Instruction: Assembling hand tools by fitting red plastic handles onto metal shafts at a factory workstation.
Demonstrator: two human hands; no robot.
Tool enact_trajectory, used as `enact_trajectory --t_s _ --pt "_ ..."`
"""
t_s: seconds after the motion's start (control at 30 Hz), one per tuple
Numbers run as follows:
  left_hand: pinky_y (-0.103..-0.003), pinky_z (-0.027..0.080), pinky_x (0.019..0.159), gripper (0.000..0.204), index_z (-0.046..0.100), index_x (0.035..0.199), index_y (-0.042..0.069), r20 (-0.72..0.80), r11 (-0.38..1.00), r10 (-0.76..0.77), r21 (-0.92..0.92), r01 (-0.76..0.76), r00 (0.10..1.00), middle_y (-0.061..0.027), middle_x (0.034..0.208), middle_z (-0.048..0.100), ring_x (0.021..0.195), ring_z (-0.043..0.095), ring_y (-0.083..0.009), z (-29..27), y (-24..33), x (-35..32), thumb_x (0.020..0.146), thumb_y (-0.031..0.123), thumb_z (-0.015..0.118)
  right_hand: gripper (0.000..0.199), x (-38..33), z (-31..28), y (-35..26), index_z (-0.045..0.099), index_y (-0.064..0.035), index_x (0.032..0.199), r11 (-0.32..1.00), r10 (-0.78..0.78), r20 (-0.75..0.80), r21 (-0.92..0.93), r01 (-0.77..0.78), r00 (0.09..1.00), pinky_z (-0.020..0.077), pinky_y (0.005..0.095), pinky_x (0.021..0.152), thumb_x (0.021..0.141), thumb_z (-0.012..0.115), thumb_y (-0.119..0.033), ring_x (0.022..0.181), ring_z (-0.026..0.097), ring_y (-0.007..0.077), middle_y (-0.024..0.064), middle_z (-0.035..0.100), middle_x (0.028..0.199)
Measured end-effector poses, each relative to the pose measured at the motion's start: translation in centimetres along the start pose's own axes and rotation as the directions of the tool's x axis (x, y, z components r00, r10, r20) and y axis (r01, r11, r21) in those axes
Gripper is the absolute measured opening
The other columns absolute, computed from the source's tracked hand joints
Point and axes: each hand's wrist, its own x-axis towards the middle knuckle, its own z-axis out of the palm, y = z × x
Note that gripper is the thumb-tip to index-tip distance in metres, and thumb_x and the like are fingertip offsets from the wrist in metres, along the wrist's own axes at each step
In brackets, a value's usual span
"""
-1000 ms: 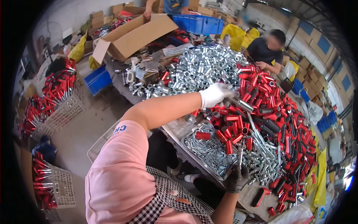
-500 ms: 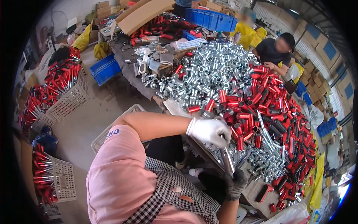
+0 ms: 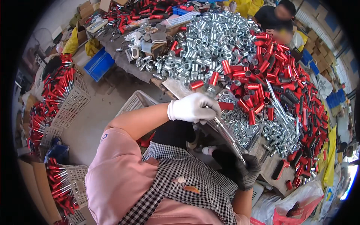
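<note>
A long, shiny metal rod (image 3: 229, 138) slants between my two hands above the table's near edge, and its width steps along its length. My left hand (image 3: 195, 108), in a white glove, is closed around its upper end. My right hand (image 3: 248, 171), in a dark glove, grips the lower end, and the fingers hide the tip. Just beside the left glove is a red sleeve (image 3: 226, 106); whether it touches the hand I cannot tell. Beyond the rod lie a heap of small metal pins (image 3: 240, 123) and a pile of red tubes (image 3: 252, 98).
A large mound of silver sockets (image 3: 217, 41) covers the table's middle. Red and black handles (image 3: 296, 123) spread along the right. White baskets (image 3: 73, 99) of red-handled tools stand on the floor at left, near a blue crate (image 3: 99, 64). Across the table sits a person (image 3: 268, 18).
My left hand has moved left and up, my right hand right and slightly up. A longer stretch of metal rod now shows between them. The view has tilted downward.
</note>
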Motion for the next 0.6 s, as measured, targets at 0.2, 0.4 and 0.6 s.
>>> enact_trajectory --t_s 0.2,0.4,0.6 --pt "-0.024 0.047 0.049 0.020 0.070 0.103 0.000 -0.013 0.967 0.211 0.150 -0.206 0.977 -0.0049 0.071 0.066 0.057 0.061 -0.0081 0.2 -0.9 -0.8 0.087 0.005 0.059 0.038 -0.2 -0.5 1.6 0.066 0.0017 0.101 0.990 -0.045 -0.003 -0.136 0.044 0.999 0.0500 0.0313 0.084 0.073 0.084 -0.016 0.088 0.063 0.0156 0.0071 0.069 0.094" --pt "-0.021 0.044 0.048 0.021 0.069 0.106 0.004 -0.098 0.998 0.058 0.021 -0.056 0.994 -0.0036 0.069 0.065 0.054 0.058 -0.0066 -0.1 -1.3 -1.3 0.090 0.010 0.057 0.035 0.8 0.5 -0.7 0.066 0.0012 0.097 0.905 -0.102 -0.029 -0.418 0.081 0.994 0.0494 0.0317 0.077 0.077 0.078 -0.024 0.080 0.062 0.0168 0.0093 0.068 0.088" --pt "-0.020 0.041 0.047 0.024 0.068 0.106 -0.001 -0.105 0.993 -0.113 -0.032 0.110 0.988 -0.0026 0.067 0.063 0.051 0.053 -0.0047 -0.1 -1.8 -0.9 0.090 0.009 0.053 0.031 1.5 1.9 -0.8 0.065 -0.0007 0.101 0.916 -0.103 0.120 -0.375 0.142 0.987 0.0527 0.0314 0.081 0.073 0.079 -0.003 0.089 0.067 0.0181 0.0103 0.070 0.099"
